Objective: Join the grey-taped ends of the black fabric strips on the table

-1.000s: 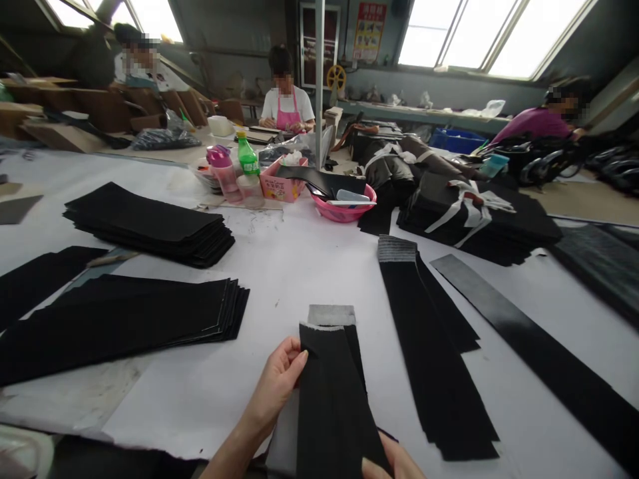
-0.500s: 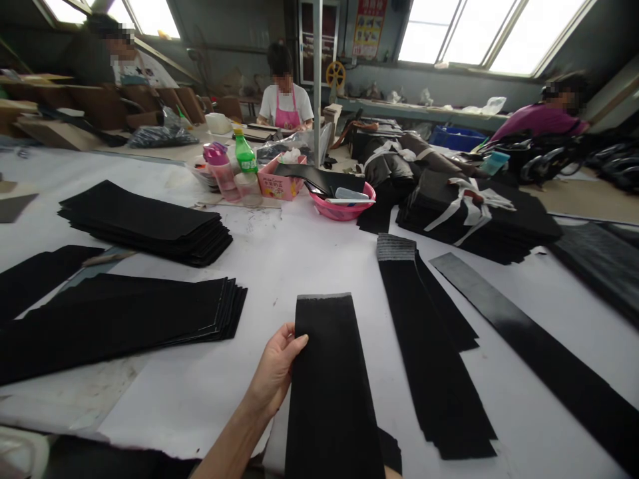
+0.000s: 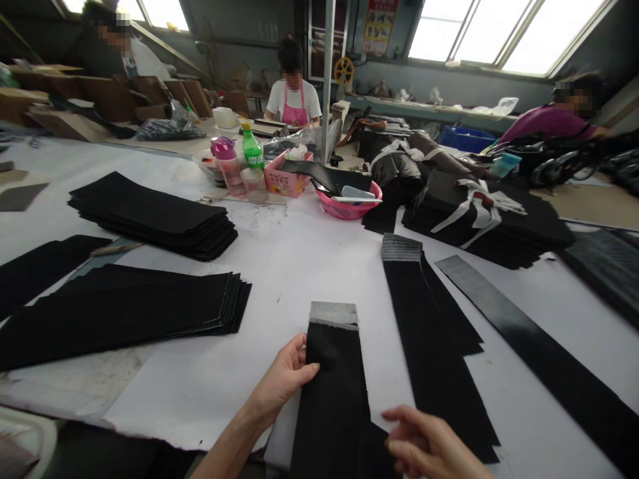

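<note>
Left hand [image 3: 284, 376] pinches the left edge of a black strip [image 3: 329, 399], thumb on top, near its upper end; the strip lies low at the front of the white-covered table [image 3: 279, 266]. Right hand [image 3: 424, 439] is half curled beside the strip's right edge, index finger out; cannot tell whether its fingertips touch the dark material there. Two pale bands [image 3: 333, 313] show at the top, one past the other, so at least two layers look set in step; edges look roughly lined up, perhaps not finally. Just to the right, a fanned set [image 3: 429, 346] shows many close grey bands at its head; I judge that one further along. Leftward, an upper stack [image 3: 150, 206] and a lower stack [image 3: 130, 306] show no such bands and seem not yet worked this way; how many pieces, cannot tell.
</note>
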The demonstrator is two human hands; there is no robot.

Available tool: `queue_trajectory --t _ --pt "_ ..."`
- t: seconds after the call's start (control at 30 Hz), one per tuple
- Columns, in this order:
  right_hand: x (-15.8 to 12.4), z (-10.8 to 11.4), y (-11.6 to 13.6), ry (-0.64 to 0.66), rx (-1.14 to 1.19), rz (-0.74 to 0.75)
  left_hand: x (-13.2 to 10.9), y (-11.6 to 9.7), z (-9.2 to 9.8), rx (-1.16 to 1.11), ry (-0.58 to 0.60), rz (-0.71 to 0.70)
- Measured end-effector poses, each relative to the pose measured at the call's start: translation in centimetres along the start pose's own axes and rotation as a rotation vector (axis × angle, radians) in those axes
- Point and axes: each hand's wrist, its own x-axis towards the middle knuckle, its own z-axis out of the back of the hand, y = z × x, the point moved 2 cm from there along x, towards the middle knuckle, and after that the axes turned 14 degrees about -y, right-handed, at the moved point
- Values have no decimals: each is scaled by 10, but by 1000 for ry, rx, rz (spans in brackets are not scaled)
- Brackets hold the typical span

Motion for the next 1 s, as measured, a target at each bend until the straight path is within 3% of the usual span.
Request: queue_trajectory --t 0.07,0.13,0.33,0.47,0.67,0.87,1.0 --pt "23 9 18 -162 9 115 -3 0 -2 9 31 -2" --pt "48 8 34 -225 76 168 -5 -2 -4 8 36 -5" --pt "99 -13 53 -202 180 215 -5 -1 -5 8 -1 9" --pt "110 -12 52 -246 111 241 6 5 5 126 -50 39" --pt "125 -14 55 -215 35 241 35 0 14 437 -335 -139" --pt "117 -12 66 -115 96 283 49 6 7 427 -359 -136" --pt "113 -4 63 -114 126 290 49 10 8 328 -284 -58"
